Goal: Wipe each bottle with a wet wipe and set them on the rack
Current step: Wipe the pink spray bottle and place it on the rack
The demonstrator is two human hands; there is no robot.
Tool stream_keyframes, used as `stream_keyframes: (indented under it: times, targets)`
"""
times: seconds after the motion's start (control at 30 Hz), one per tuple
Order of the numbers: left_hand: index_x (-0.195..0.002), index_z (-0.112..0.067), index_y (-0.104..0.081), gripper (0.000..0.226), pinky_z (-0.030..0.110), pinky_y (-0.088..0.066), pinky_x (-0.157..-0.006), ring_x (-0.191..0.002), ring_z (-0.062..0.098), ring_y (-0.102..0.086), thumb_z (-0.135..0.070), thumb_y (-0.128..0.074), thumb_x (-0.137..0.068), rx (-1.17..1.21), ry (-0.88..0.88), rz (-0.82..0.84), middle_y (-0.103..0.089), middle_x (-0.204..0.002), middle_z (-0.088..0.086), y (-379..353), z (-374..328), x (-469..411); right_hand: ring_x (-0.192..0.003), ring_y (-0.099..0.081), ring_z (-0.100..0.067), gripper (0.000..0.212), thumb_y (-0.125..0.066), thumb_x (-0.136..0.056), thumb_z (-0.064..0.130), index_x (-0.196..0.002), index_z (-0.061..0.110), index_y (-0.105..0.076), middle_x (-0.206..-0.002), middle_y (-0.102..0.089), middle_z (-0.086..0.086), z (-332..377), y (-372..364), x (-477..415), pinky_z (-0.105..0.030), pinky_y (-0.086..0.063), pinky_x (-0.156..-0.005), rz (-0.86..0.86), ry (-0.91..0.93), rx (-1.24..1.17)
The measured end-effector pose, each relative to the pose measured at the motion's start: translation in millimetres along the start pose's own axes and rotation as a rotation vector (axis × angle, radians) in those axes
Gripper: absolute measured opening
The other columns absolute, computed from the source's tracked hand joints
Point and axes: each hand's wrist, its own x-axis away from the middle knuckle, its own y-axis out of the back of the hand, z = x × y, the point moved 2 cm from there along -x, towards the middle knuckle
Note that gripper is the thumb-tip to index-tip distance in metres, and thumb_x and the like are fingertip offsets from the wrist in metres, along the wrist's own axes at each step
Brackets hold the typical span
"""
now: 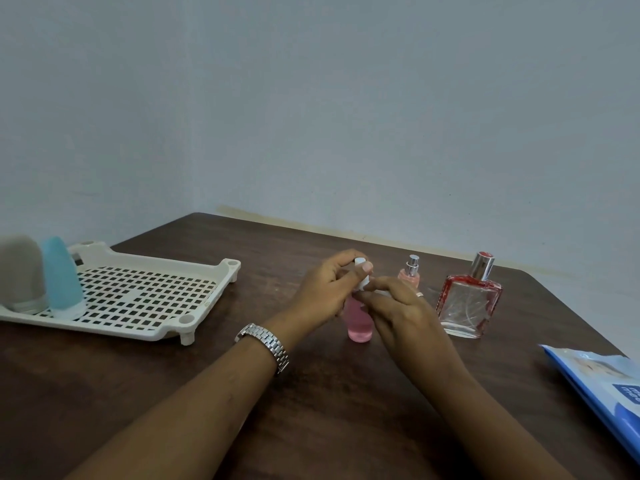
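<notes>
A pale blue-grey wall [346, 116] meets in a corner behind a dark brown, wood-grained table [311, 403], whose near edge is out of frame. Near the table's middle stands the pink bottle [360, 326], a slim translucent cylinder; only its lower part and bits of its white cap [362, 277] show, the rest covered by both hands. The left hand [322, 292], a linked metal watch [266, 342] on its wrist, curls round the cap with the thumb pressed on its front. The right hand [401, 306], wearing a ring [419, 294], lays its fingertips on the bottle's neck; its thumb is hidden, so whether it grasps or merely touches cannot be told, and a white sliver under the fingers is too small to identify. At left a cream plastic rack [145, 294] with a square-holed grid and stubby feet carries a grey bottle [20, 271], cut by the frame edge, and beside it a soft-looking tapered blue bottle [62, 278]. Behind the right hand a small pink spray bottle [410, 274] is partly hidden. Further right stands a flat, squarish red-tinted glass bottle [469, 303] with a silver cap. A glossy blue wipe pack [602, 382] is cropped by the right edge, its print unreadable
</notes>
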Motion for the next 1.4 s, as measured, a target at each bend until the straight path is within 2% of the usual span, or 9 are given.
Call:
stream_keyframes:
  times: [0.17,0.3,0.4,0.53,0.7,0.8,1.03,1.27,1.4]
  targets:
    - [-0.087,-0.023,-0.054,0.021,0.015,-0.036,-0.04,-0.042,-0.003,-0.051,-0.028,-0.039,-0.101,0.055,0.112,-0.142,-0.071,-0.083,-0.001,5.3,9.1,-2.6,-0.079,-0.061,-0.009,0.028,-0.07,-0.078,0.001,-0.103,0.013,-0.072,-0.092,-0.068,0.001,-6.9,-5.1,3.5,-0.013,-0.043,-0.068,0.051,-0.18,-0.162]
    - [-0.092,-0.017,-0.052,0.024,0.016,-0.035,-0.043,-0.049,0.007,-0.047,-0.021,-0.031,-0.103,0.199,0.36,-0.232,-0.07,-0.088,0.004,17.1,21.1,0.3,-0.077,-0.058,0.002,0.022,-0.069,-0.082,0.01,-0.102,0.019,-0.073,-0.095,-0.071,0.005,-11.4,-9.0,5.4,-0.002,-0.04,-0.067,0.172,-0.282,-0.206]
    - [-0.097,-0.017,-0.05,0.012,0.018,-0.036,-0.043,-0.053,0.01,-0.048,-0.021,-0.039,-0.101,0.277,0.388,-0.199,-0.071,-0.09,0.006,17.9,25.1,3.1,-0.076,-0.056,0.006,0.019,-0.067,-0.083,0.009,-0.097,0.02,-0.073,-0.094,-0.071,0.006,-10.6,-4.9,4.0,-0.003,-0.042,-0.071,0.217,-0.268,-0.238]
    - [-0.101,-0.016,-0.045,0.004,0.018,-0.038,-0.044,-0.059,0.01,-0.06,-0.019,-0.046,-0.099,0.227,0.37,-0.12,-0.072,-0.096,0.011,15.5,26.2,3.7,-0.085,-0.061,-0.004,0.02,-0.064,-0.086,0.009,-0.102,0.017,-0.072,-0.1,-0.07,0.003,-3.0,-3.9,4.0,-0.006,-0.044,-0.075,0.247,-0.181,-0.182]
    - [-0.098,-0.014,-0.042,0.003,0.021,-0.038,-0.045,-0.047,0.006,-0.054,-0.017,-0.044,-0.099,0.31,0.377,0.029,-0.068,-0.079,0.006,4.1,25.8,7.1,-0.077,-0.057,0.0,0.021,-0.067,-0.081,0.002,-0.097,0.015,-0.073,-0.091,-0.07,0.002,-3.9,-1.5,0.6,-0.002,-0.041,-0.069,0.142,-0.185,-0.21]
    - [-0.094,-0.016,-0.044,0.004,0.021,-0.037,-0.045,-0.048,0.005,-0.048,-0.016,-0.046,-0.098,0.305,0.368,0.076,-0.054,-0.071,0.002,-5.7,26.7,7.9,-0.076,-0.059,0.003,0.019,-0.069,-0.081,0.004,-0.095,0.016,-0.074,-0.088,-0.068,0.007,-9.0,0.1,1.6,-0.003,-0.041,-0.068,0.039,-0.269,-0.273]
    - [-0.096,-0.014,-0.042,0.005,0.022,-0.036,-0.043,-0.042,0.004,-0.049,-0.017,-0.045,-0.099,0.264,0.351,-0.02,-0.059,-0.06,-0.004,-5.5,29.1,8.2,-0.082,-0.063,-0.006,0.023,-0.066,-0.081,-0.001,-0.098,0.013,-0.073,-0.093,-0.071,0.0,0.1,-0.5,-0.1,-0.004,-0.041,-0.073,0.127,-0.169,-0.205]
    - [-0.099,-0.012,-0.04,0.008,0.023,-0.036,-0.04,-0.04,0.012,-0.051,-0.018,-0.044,-0.099,0.246,0.43,-0.167,-0.069,-0.074,0.009,5.8,39.2,0.3,-0.086,-0.063,-0.021,0.029,-0.052,-0.077,0.008,-0.091,0.017,-0.076,-0.092,-0.071,-0.004,12.1,0.0,-4.6,-0.037,-0.052,-0.076,0.332,-0.066,-0.172]
    - [-0.098,-0.011,-0.04,0.005,0.023,-0.037,-0.039,-0.043,0.014,-0.053,-0.015,-0.044,-0.098,0.278,0.457,-0.167,-0.068,-0.066,0.006,9.8,40.5,-0.6,-0.089,-0.062,-0.018,0.03,-0.058,-0.08,-0.001,-0.094,0.018,-0.076,-0.095,-0.071,-0.004,14.2,-1.0,-6.2,-0.026,-0.047,-0.079,0.372,-0.067,-0.191]
